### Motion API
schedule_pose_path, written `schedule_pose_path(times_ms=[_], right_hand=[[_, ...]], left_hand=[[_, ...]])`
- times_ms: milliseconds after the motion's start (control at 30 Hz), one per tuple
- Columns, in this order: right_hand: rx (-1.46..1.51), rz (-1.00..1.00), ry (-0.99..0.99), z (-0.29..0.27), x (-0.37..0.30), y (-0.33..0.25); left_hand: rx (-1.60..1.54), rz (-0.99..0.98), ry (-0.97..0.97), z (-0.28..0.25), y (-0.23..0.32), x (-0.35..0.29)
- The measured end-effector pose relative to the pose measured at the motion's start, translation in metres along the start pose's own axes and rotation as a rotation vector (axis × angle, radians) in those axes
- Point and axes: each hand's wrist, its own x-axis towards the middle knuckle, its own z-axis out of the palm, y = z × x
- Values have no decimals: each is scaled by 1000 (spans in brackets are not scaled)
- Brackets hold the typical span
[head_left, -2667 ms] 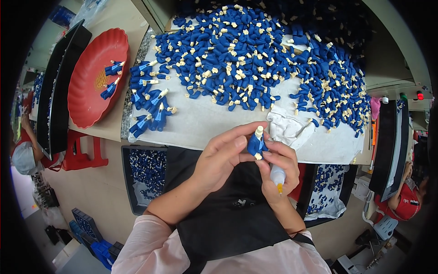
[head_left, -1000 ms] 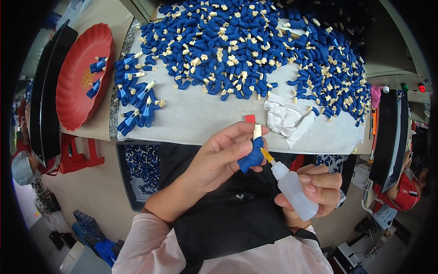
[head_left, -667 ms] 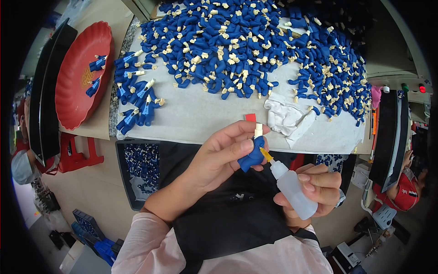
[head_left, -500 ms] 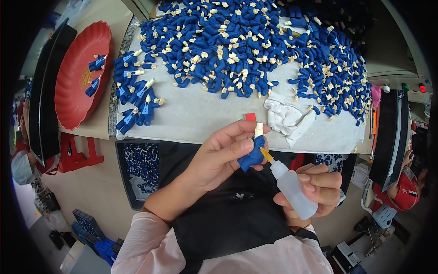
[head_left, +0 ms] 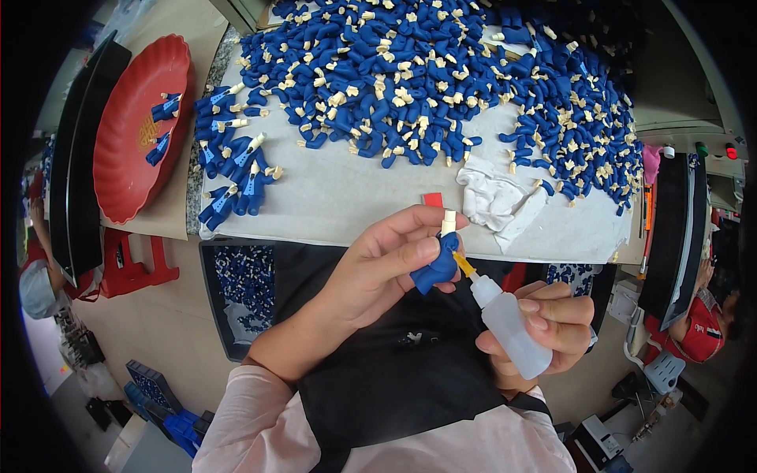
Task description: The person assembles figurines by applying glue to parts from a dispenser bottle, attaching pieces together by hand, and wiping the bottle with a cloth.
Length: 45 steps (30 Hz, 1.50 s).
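Note:
Between the thumb and fingers of my left hand [head_left: 386,264] is a small blue figurine body [head_left: 434,272] with a cream neck peg pointing up. My right hand [head_left: 548,327] is wrapped round a translucent squeeze bottle [head_left: 514,331] with a white collar and a thin yellow nozzle [head_left: 464,266]. The bottle tilts up to the left, and its nozzle tip is at the body's right side; whether it touches, I cannot tell. Both hands are over my black apron, just at the table's front edge.
A large heap of blue arm pieces with cream hands [head_left: 378,79] covers the back of the table. Several blue bodies [head_left: 236,169] lie at left, beside a red scalloped tray [head_left: 118,158]. A crumpled white cloth [head_left: 493,197] and a red scrap [head_left: 433,199] lie near the front edge.
The bottle in my right hand has shifted very slightly to the right, its nozzle staying beside the blue body. My left hand holds the body nearly still.

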Motion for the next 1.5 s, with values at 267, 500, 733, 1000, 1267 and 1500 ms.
schedule_pose_path(times_ms=[267,500,733,1000,1267,1500], right_hand=[[1,6,-8,0,-1,1],[33,14,29,2,-1,0],[8,13,13,0,0,2],[-21,-12,6,1,-1,2],[-4,8,17,4,-1,1],[-6,15,62,7,-3,-1]], left_hand=[[18,-11,8,0,1,0],[23,-5,8,0,1,0],[28,-10,5,0,1,0],[31,6,68,2,1,0],[40,29,52,1,-1,0],[43,34,67,1,0,0]])
